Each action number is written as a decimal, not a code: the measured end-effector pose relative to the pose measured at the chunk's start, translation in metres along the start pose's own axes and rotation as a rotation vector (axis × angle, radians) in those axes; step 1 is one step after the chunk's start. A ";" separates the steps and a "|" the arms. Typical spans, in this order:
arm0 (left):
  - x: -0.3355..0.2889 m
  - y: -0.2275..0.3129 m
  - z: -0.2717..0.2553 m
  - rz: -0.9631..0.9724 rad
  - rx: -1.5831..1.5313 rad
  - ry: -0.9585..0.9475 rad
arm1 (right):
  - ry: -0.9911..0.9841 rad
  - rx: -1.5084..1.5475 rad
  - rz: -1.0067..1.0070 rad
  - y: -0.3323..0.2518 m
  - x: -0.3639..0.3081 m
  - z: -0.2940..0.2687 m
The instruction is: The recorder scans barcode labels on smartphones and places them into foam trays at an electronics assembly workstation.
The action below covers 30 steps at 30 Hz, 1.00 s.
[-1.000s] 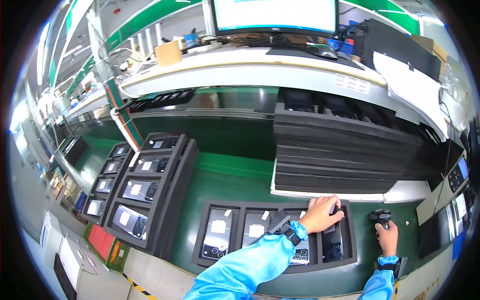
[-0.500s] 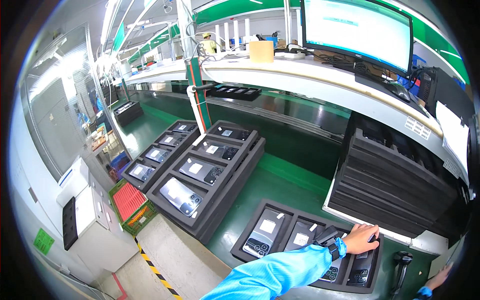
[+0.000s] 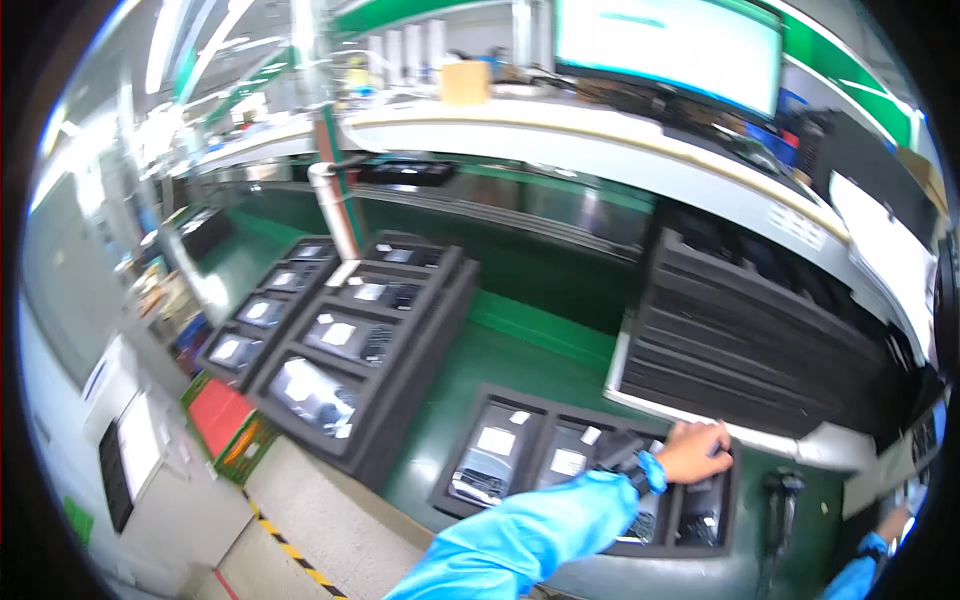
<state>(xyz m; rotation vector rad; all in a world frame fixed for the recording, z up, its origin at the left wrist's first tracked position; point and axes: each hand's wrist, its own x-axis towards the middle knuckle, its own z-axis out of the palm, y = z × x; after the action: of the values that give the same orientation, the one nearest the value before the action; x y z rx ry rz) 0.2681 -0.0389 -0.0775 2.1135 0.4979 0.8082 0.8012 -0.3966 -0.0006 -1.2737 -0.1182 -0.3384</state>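
Note:
My left hand point(image 3: 693, 453), in a blue sleeve with a dark band at the wrist, reaches over the right end of a black foam tray point(image 3: 462, 415). Its fingers are curled around something small and dark that I cannot make out. In the tray lie several smartphones with white labels, among them a phone point(image 3: 487, 458) at the left end. Another phone point(image 3: 697, 525) lies below my left hand, and my forearm covers part of the middle ones. My right hand point(image 3: 893, 525) is blurred at the right rim, near a pale panel point(image 3: 885, 470); its fingers cannot be read.
A black handheld scanner point(image 3: 782, 500) stands right of the tray. Stacked foam trays point(image 3: 740, 335) fill the shelf behind, below a monitor point(image 3: 670, 50). To the left are more stacked phone trays point(image 3: 400, 395), and a green crate point(image 3: 245, 455) on the floor.
The view has swung right, so the scene sits further left and is blurred. My left hand stays over the tray's right end. More of my right sleeve shows at the right.

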 end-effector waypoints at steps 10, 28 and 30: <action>0.000 -0.008 -0.028 0.012 0.088 -0.019 | -1.186 -0.525 0.520 -0.074 -0.368 0.079; -0.016 0.003 -0.024 0.048 0.436 -0.196 | -0.749 -0.930 -0.409 -0.047 -0.366 0.081; -0.017 0.000 -0.023 0.066 0.412 -0.168 | -0.787 -0.919 -0.364 -0.022 -0.354 0.083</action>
<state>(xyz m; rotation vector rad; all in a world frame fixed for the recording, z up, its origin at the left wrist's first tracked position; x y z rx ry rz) 0.2398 -0.0366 -0.0732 2.5636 0.5416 0.5929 0.4684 -0.2590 -0.0523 -2.2556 -0.9590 -0.1745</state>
